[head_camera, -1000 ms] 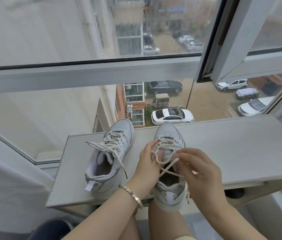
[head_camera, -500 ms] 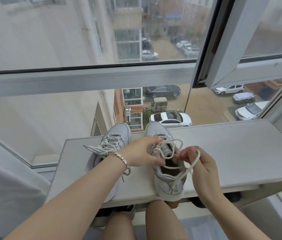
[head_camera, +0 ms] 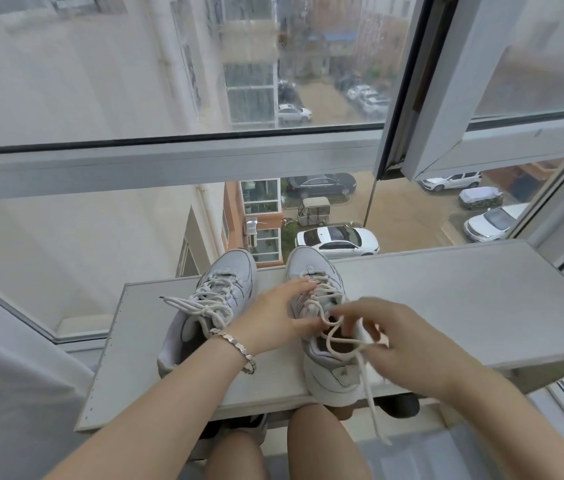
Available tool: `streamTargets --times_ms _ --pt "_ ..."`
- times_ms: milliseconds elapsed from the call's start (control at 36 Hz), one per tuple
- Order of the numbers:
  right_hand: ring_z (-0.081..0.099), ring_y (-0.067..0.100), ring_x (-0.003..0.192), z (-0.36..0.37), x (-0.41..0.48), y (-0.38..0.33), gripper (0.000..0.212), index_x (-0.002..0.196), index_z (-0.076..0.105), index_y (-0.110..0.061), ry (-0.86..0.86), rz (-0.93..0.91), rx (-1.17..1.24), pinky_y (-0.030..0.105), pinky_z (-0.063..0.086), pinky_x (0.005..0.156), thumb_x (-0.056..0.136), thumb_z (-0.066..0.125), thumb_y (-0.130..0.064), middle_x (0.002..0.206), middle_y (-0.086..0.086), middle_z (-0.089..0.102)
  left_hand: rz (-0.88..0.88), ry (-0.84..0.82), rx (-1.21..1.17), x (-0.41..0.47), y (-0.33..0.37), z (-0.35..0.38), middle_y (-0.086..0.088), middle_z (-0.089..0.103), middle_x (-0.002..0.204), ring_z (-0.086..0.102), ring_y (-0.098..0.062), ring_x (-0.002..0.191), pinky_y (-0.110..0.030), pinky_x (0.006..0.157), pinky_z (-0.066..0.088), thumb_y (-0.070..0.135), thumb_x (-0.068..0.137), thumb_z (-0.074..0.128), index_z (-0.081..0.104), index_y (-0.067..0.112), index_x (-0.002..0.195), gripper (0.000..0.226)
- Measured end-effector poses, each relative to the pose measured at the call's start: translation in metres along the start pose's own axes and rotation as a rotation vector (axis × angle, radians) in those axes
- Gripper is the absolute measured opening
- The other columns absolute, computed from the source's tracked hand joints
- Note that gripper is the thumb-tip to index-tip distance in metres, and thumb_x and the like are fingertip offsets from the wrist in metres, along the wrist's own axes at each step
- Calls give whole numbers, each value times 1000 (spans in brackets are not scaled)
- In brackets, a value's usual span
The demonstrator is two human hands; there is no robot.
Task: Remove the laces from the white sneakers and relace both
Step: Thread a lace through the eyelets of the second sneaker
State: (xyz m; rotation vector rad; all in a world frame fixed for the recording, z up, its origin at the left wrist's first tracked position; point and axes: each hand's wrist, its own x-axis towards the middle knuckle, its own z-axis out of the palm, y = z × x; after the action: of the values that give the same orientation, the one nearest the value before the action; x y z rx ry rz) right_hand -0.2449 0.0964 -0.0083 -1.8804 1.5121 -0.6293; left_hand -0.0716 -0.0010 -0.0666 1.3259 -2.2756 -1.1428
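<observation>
View from the wearer's head, looking down at a pale board (head_camera: pixel 464 306) that spans the lower half of the frame in front of a large window (head_camera: pixel 169 164); two white sneakers stand side by side on the board near the centre, toes pointing away toward the glass.

The laced sneaker (head_camera: pixel 235 268), left of centre, has its lace threaded through and knotted in a loose bow, with the ends lying on the board; a forearm crosses over its heel.

The loosened sneaker (head_camera: pixel 332 375) stands just right of it, with its heel jutting over the near edge of the board; its lace (head_camera: pixel 371 403) is slack, looping over the open mouth of the shoe, and one end hangs down past the board's edge.

The left hand (head_camera: pixel 273 317), with a silver bracelet (head_camera: pixel 242 351) at the wrist, rests on the near-side wall of the loosened sneaker, fingers stretched flat across the upper lacing and thumb pressed near the tongue.

The right hand (head_camera: pixel 408 344), slightly blurred, hovers over the shoe's mouth with curled fingers pinching the slack lace; the two hands are close together but not touching.

Bare knees (head_camera: pixel 322 441) show below the board at the bottom centre; through the glass, far below, a white car (head_camera: pixel 337 240) is parked beside buildings.
</observation>
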Motion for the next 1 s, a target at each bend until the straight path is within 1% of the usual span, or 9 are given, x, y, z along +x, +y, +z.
streamTargets --times_ms 83,167,333,472,639,722,806,917,1000 --pt "48 4 67 -1 9 6 33 89 61 -33 209 114 -125 17 37 62 78 49 -5 77 -15 53 -64 -17 -163 -4 0 3 13 35 148 44 -13 128 -28 106 35 35 83 67 42 38 136 58" --pt "52 4 68 5 14 17 7 85 58 -27 203 299 -214 23 42 61 85 54 -32 73 -13 56 -112 0 -284 -8 0 6 8 43 143 53 -20 121 -40 101 45 30 87 64 44 38 133 51" --pt "51 6 70 25 15 23 22 74 48 -29 278 265 -236 15 35 56 79 67 -39 75 -11 53 -143 26 -409 -11 -4 9 6 48 139 64 -22 102 -39 89 53 29 89 59 48 44 124 39" --pt "48 9 73 25 18 21 25 73 70 -24 198 236 -238 18 33 59 79 66 -48 80 -10 41 -143 55 -450 -11 -6 11 11 47 137 60 -23 110 -43 92 51 26 91 55 50 48 117 34" --pt "33 15 99 30 23 12 28 89 73 -28 69 144 -374 27 30 81 84 57 -50 93 -7 31 -153 62 -463 -12 -4 11 10 46 141 54 -19 119 -42 98 47 27 90 57 51 51 114 34" --pt "38 5 107 23 19 11 15 73 72 -30 170 62 -64 18 32 89 84 63 -33 108 -9 39 -155 50 -415 -11 -2 10 4 50 138 56 -21 117 -41 99 46 29 91 58 50 43 125 38" --pt "50 -8 102 11 7 9 34 53 64 -28 204 84 393 10 34 82 85 64 -16 107 -13 55 -150 17 -409 -11 0 10 0 51 137 55 -21 119 -42 101 44 34 88 60 48 37 131 45" --pt "68 20 87 -10 -7 11 27 52 59 -14 279 -43 883 24 50 80 79 59 -12 78 7 71 -152 7 -367 -11 1 10 -2 54 134 66 -21 98 -40 98 47 34 90 58 45 38 134 46" --pt "61 21 61 -18 -15 5 34 49 54 -21 272 -117 989 29 54 75 81 45 -11 53 2 55 -149 -6 -344 -11 2 10 1 52 137 55 -23 118 -41 102 44 32 90 59 43 38 135 48"
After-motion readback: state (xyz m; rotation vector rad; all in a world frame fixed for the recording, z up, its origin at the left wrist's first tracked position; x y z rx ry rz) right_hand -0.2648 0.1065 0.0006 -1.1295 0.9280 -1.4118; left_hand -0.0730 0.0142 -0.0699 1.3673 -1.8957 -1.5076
